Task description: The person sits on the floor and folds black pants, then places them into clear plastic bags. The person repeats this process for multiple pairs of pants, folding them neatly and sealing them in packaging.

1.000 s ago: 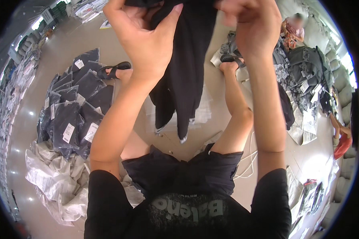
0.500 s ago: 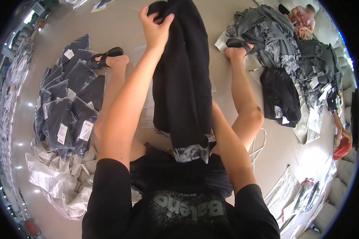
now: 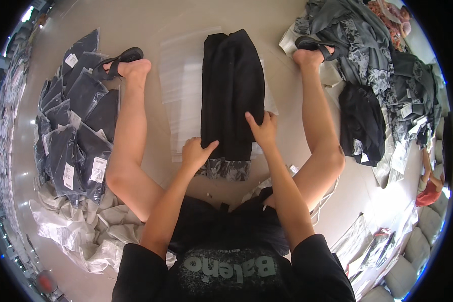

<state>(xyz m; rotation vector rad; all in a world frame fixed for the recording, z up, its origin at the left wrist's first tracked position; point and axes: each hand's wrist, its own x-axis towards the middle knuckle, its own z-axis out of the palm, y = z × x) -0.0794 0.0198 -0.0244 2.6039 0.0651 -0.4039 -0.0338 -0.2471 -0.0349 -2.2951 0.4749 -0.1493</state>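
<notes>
The black garment point(image 3: 231, 80) has come down onto translucent sheets point(image 3: 173, 100), edges pinched by the left grip point(image 3: 195, 153) and right grip point(image 3: 265, 132), bagged pieces point(image 3: 88, 95) done leftward, loose grey garments point(image 3: 347, 43) unbagged rightward.

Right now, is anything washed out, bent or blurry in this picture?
In the head view, glare whitens the floor at lower right; in the head view, the scene bends toward a black rim; in the head view, the black garment shows little detail, while the left hand and right hand look fairly sharp.

A garment point(image 3: 231, 90) lies on sheets point(image 3: 178, 108), between bagged garments point(image 3: 89, 95) left and a clothes heap point(image 3: 350, 43) right.
</notes>
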